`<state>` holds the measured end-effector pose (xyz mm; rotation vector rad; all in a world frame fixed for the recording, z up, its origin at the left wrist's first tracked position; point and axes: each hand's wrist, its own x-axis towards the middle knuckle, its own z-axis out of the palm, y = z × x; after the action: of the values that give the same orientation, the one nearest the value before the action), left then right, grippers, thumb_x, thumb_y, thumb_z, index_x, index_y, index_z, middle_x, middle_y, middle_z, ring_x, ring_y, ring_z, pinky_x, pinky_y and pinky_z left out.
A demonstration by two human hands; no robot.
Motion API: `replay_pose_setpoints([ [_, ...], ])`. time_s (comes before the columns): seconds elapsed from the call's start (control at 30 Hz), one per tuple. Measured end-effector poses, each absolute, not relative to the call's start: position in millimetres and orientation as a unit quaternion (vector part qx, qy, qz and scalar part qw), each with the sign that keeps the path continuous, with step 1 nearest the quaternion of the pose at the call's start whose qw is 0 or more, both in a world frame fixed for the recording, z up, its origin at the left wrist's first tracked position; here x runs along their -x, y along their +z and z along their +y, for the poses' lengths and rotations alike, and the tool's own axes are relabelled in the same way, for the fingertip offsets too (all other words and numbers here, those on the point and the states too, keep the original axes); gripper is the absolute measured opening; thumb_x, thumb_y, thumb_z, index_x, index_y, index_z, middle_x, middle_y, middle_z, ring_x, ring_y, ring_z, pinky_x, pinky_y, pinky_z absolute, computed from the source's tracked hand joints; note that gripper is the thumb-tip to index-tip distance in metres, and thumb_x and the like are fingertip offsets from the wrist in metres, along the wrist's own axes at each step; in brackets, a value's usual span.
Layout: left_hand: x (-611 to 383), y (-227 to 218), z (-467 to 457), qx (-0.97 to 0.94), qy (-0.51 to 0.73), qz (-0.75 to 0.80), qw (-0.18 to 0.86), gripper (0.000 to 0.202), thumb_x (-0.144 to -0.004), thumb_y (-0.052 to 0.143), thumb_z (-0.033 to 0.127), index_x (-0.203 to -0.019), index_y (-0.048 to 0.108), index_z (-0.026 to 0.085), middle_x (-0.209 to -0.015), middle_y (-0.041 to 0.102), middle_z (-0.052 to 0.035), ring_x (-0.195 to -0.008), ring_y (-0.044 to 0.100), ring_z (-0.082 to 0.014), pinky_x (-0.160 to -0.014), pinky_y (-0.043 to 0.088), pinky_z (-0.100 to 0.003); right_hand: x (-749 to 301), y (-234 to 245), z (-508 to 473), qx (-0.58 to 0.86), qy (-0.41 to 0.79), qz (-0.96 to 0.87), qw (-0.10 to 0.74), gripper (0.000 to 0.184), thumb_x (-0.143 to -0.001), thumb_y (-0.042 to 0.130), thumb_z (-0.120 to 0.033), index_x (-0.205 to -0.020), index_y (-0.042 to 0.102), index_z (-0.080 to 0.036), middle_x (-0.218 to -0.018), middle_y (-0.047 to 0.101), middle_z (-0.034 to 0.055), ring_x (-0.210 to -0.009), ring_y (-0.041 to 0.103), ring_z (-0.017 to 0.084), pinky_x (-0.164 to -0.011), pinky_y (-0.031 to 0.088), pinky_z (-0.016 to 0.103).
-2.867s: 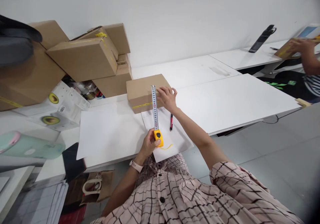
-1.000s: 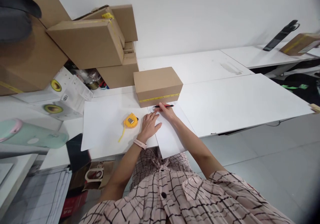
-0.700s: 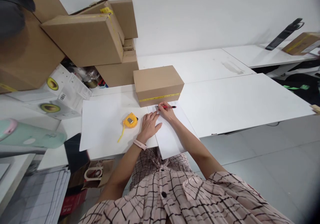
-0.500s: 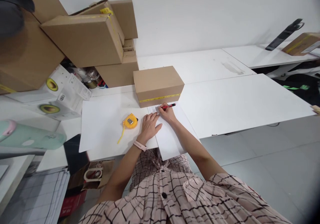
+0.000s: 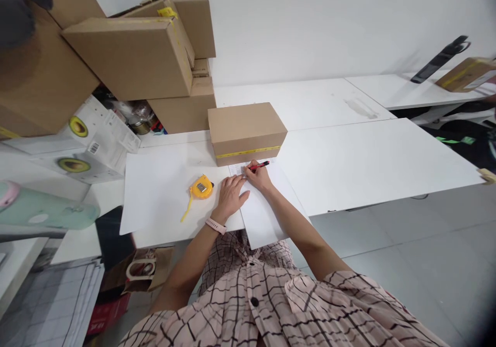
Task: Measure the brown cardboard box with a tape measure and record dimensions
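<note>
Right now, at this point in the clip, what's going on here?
The person's right hand holds a red and black pen at the printed end of a paper sheet, while the left hand lies flat across the sheet's left edge. A closed cardboard box stands just beyond the sheet on the white table. The yellow tape measure lies to the left of the left hand, held by neither hand.

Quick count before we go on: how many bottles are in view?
2. The mint-green bottle is at the left edge, near the avocado-print boxes; the black bottle is on the far-right table. Others may be hidden among the clutter or behind boxes.
</note>
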<state>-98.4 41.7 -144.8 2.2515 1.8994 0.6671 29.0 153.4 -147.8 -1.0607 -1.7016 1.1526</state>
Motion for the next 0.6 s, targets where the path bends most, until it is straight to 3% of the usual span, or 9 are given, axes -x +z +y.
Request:
replay_pose_setpoints([
  [0.6,98.5,-146.0,41.3,-0.743,0.225,0.628,0.058,0.041,-0.095,0.059,0.034,-0.134,0.062,0.019,-0.146,0.059,-0.0117,-0.135,0.050,-0.0331,-0.115,0.033,-0.051,-29.2,-150.9,154.5,0.426,0.443,-0.680,0.400,0.024,-0.080,0.055,-0.045,-0.071,0.050,-0.024,-0.066,0.051,-0.0034,-0.061,0.046,0.013,-0.061,0.040,0.028],
])
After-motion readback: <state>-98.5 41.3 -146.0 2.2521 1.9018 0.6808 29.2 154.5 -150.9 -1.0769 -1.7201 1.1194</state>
